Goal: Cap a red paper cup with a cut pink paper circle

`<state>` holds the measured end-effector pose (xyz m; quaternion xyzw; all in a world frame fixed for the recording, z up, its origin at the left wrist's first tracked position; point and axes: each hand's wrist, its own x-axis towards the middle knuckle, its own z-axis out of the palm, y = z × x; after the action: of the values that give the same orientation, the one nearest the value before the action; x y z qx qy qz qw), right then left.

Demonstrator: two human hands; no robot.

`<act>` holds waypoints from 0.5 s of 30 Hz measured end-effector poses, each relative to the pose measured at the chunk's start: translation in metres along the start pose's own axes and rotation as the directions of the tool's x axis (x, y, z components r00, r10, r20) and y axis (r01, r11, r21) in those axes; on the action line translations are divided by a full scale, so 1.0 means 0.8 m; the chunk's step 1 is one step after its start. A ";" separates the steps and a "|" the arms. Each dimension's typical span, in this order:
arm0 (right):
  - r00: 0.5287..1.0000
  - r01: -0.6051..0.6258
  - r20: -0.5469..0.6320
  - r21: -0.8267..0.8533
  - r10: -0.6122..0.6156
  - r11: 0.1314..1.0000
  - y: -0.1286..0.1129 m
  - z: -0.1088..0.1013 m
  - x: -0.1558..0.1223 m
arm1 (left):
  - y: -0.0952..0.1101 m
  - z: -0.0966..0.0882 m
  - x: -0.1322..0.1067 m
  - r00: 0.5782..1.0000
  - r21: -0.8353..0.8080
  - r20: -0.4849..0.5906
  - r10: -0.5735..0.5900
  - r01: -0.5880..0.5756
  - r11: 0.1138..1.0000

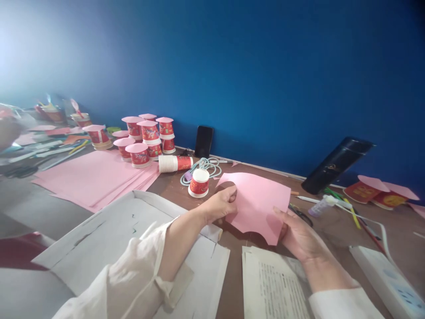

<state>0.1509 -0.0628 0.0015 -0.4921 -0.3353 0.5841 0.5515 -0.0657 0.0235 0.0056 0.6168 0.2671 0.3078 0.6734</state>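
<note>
Both my hands hold up a cut sheet of pink paper (257, 201) just above the brown table (335, 226). My left hand (221, 204) pinches its left edge, thumb on top. At the lower right edge, my right hand (297, 235) grips it with fingers curled behind. An upside-down red paper cup (198, 183) stands just left of the paper, beyond my left hand. A lying stack of red cups (175, 163) rests farther back.
Several pink-topped red cups (148, 135) are piled at the back left behind a spread of pink sheets (93, 177). White cardboard (126, 239) and a printed page (275, 288) lie near me. A phone (203, 141), cable (202, 166), black flask (337, 164), scissors (300, 213), pens (352, 212) and power strip (387, 277) lie around.
</note>
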 end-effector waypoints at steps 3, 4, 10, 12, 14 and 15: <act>1.000 0.008 -0.013 -0.008 -0.008 1.000 0.005 0.002 0.005 | 0.001 0.000 -0.001 0.999 0.014 -0.031 -0.015 0.015 1.000; 0.999 0.024 -0.035 0.000 -0.023 1.000 0.007 0.001 0.007 | 0.002 0.000 -0.002 0.999 -0.037 -0.045 -0.027 0.025 0.999; 0.973 0.170 -0.180 0.117 -0.148 0.978 -0.006 -0.002 0.022 | 0.009 0.006 -0.002 0.999 -0.532 0.011 -0.047 0.046 0.846; 0.958 0.212 -0.228 0.166 -0.171 0.963 -0.019 0.005 0.028 | 0.014 0.012 0.001 0.998 -0.630 0.059 0.011 0.029 0.776; 0.939 0.279 -0.260 0.194 -0.225 0.941 -0.032 0.017 0.036 | 0.022 0.021 0.007 0.997 -0.681 0.060 0.042 0.010 0.732; 0.933 0.303 -0.263 0.200 -0.247 0.932 -0.037 0.024 0.040 | 0.026 0.026 0.011 0.998 -0.693 0.049 0.039 0.006 0.721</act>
<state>0.1453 -0.0240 0.0281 -0.4358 -0.2620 0.4746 0.7185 -0.0461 0.0174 0.0288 0.3318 0.1072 0.3728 0.8599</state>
